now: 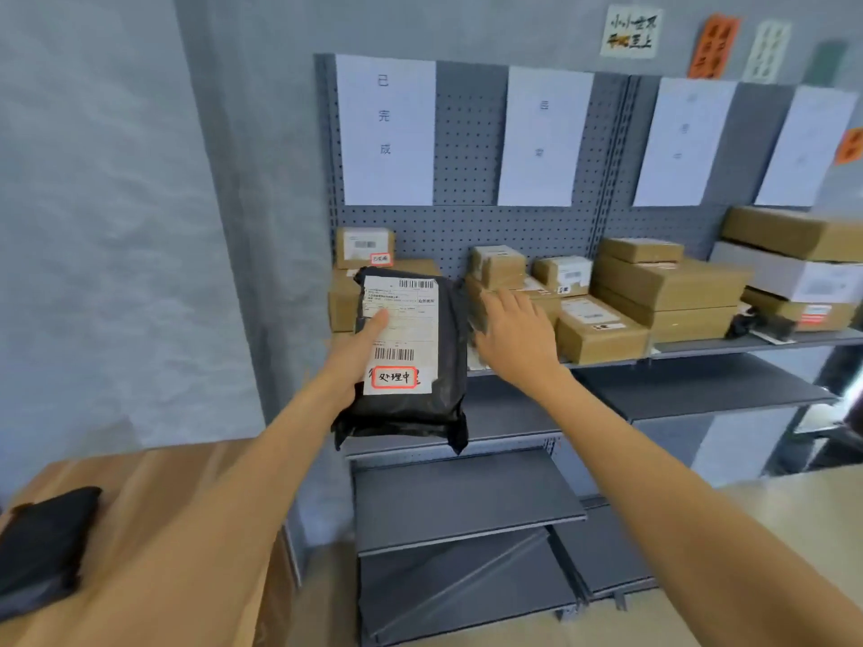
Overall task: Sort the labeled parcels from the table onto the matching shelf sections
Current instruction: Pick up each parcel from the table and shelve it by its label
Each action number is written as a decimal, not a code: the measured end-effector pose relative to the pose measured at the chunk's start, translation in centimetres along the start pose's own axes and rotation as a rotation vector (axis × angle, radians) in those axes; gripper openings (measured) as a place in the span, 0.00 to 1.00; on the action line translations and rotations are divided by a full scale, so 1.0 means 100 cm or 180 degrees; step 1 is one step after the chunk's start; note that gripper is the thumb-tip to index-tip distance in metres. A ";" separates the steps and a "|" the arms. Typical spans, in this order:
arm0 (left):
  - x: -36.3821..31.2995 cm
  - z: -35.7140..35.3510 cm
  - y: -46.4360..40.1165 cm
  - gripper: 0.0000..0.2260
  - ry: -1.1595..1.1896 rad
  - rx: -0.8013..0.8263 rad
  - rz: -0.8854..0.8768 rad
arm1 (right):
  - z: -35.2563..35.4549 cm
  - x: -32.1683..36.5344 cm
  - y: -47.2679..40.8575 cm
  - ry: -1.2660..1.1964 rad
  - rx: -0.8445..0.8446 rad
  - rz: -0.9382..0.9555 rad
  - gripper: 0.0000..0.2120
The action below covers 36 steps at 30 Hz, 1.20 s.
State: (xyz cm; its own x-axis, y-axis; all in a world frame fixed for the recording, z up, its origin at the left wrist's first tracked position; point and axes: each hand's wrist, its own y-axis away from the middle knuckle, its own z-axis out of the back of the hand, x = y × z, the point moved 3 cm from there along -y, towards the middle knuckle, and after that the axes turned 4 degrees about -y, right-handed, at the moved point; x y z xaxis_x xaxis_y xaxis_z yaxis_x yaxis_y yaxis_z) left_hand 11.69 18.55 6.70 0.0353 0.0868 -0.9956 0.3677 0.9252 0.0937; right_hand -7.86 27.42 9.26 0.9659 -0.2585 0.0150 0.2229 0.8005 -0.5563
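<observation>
Black plastic wraps the one parcel [411, 361] in hand: the left hand [355, 354] holds it upright by its left edge, thumb pressed flat on the white shipping label [400, 336], the other fingers hidden behind the bag. A red-bordered sticker [394, 377] with handwritten characters sits at the label's lower end, just right of the thumb's base. Right of the parcel, apart from it, the right hand [516, 331] reaches forward with fingers straight and spread, holding nothing; its fingertips are blurred beside the brown boxes.

Nearest, below and left of the left forearm, a second black bag [44, 548] lies on the brown desk [154, 497].

Beyond the hands, the grey shelf [700, 347] carries brown cardboard boxes in groups. Behind the held parcel stand at least three boxes [365, 247], the top one bearing a small red-edged tag. Just past the right fingers are about five boxes [600, 336], two small ones on top. Further right lies a stack of three boxes [670, 289], then, far right, a brown box on a white one on another brown one [794, 254], with a small black bag [747, 322] at their foot.

Four white paper sheets [386, 133] hang on the pegboard above; only the leftmost can be read, its three characters printed vertically. Three empty-looking lower shelf boards [467, 502] sit under the hands.
</observation>
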 end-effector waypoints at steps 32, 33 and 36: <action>-0.056 -0.521 0.011 0.20 -0.0196 0.1583 0.0029 | 0.139 -0.479 0.103 0.0773 -0.0044 -0.1252 0.19; -0.056 -0.527 0.008 0.19 -0.0202 0.1581 0.0043 | 0.136 -0.486 0.102 0.0782 -0.0029 -0.1261 0.19; -0.057 -0.544 -0.006 0.17 -0.0209 0.1579 0.0060 | 0.124 -0.505 0.093 0.0812 0.0005 -0.1278 0.19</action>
State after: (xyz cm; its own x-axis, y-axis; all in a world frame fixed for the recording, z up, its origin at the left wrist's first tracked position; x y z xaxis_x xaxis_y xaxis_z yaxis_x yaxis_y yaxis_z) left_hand -39.26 37.61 12.24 0.0988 0.0635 -0.9931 0.7635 0.6352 0.1166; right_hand -52.92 54.65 13.66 0.7401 -0.6721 0.0240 0.5724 0.6107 -0.5471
